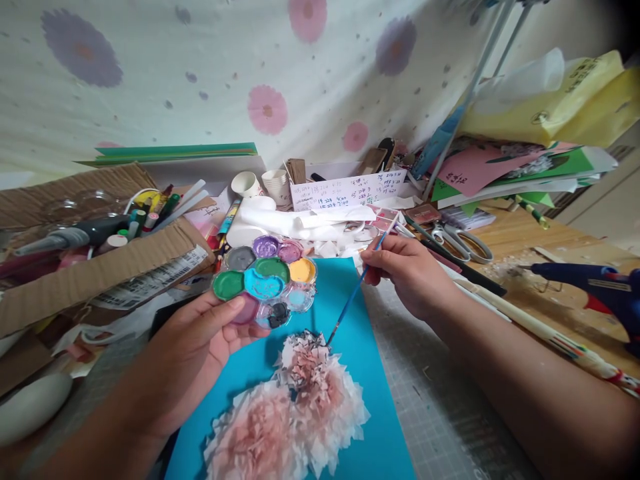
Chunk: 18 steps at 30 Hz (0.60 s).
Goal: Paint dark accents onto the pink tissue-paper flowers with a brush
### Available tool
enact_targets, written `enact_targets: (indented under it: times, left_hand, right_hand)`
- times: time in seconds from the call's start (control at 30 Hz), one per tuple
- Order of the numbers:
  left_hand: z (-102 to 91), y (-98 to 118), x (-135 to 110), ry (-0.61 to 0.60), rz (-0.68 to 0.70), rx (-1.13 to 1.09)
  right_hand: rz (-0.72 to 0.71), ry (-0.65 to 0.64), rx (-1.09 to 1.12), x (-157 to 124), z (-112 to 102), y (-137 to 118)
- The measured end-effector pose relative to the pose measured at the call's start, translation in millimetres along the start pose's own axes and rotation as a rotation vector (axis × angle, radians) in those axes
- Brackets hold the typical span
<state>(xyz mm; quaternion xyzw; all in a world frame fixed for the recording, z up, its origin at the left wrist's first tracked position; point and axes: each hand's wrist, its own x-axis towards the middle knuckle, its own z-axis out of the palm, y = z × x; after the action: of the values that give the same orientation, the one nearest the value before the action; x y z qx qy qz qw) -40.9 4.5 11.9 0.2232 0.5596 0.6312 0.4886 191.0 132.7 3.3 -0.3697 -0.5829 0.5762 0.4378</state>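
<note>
My left hand (193, 357) grips a flower-shaped paint palette (267, 280) with green, teal, purple, grey and yellow wells, holding it above a blue paper sheet (350, 300). My right hand (407, 267) pinches a thin blue-handled paintbrush (355, 293). Its tip touches the top edge of a pink-white tissue paper flower (310, 373). A second, larger tissue flower (260, 433) lies just below on the same blue sheet.
A cardboard box (100, 267) with markers and a glue gun sits at left. Paper cups (260, 183), white papers and scissors (457, 240) crowd the back. A blue glue gun (595, 287) lies on the wooden table at right. A grey cutting mat (430, 400) underlies the sheet.
</note>
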Motion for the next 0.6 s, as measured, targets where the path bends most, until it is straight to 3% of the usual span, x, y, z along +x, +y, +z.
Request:
enact_targets:
  times: [0.6]
  left_hand:
    - [1.3,0.7,0.1,0.002,-0.023,0.069]
  right_hand:
    - [0.001,0.015,-0.013,0.0,2.5,-2.8]
